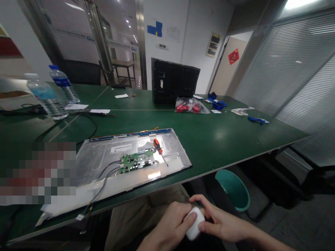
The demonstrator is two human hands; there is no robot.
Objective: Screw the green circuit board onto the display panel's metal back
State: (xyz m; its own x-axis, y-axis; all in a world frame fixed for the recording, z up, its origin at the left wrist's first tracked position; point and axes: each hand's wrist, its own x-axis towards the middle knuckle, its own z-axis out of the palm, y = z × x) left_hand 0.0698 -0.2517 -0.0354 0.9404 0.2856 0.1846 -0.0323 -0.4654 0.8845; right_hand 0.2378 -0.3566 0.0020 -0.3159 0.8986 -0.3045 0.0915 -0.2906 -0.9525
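Below the table edge, over my lap, both hands close round a small white rounded case. My left hand wraps its left side with the thumb on top. My right hand pinches its right end with fingers and thumb. On the green table lies a metal display panel, back side up, with a green circuit board and grey cables on it. A small screwdriver with an orange and black handle rests on the panel beside the board.
Two water bottles stand at the far left near black cables. A black panel stands upright at the back, with a bag of red parts and blue items beside it. A teal stool sits under the table to my right.
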